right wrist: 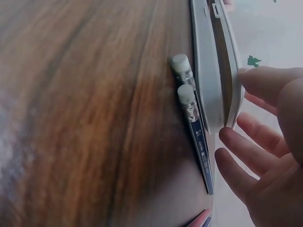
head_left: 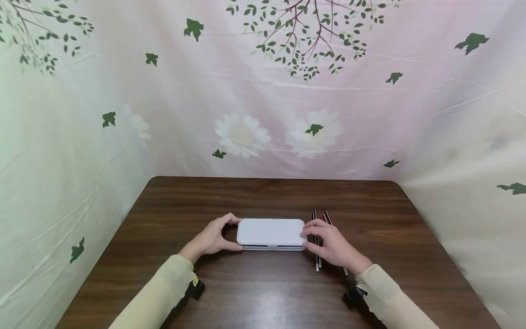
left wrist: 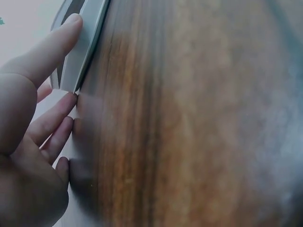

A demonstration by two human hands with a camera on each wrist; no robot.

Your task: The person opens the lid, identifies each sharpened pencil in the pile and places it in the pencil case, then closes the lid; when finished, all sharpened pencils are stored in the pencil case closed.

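A white, rounded pencil case (head_left: 271, 231) lies lengthwise on the table. Its lid is slightly ajar, with a dark gap along the front in the right wrist view. My left hand (head_left: 212, 236) holds the left end, thumb at the near corner and index finger at the far corner. At the opposite end, my right hand (head_left: 332, 244) grips the lid's edge between thumb and fingers. Dark pencils (right wrist: 201, 146) with white erasers lie just beside that end, partly under the right hand in the head view. What is inside the case is hidden.
The dark wooden table (head_left: 271, 196) has rounded far corners. A patterned cloth (head_left: 263, 91) with leaves and flowers hangs behind it and along both sides. Another pencil (head_left: 327, 218) lies farther right, its middle covered by my right hand.
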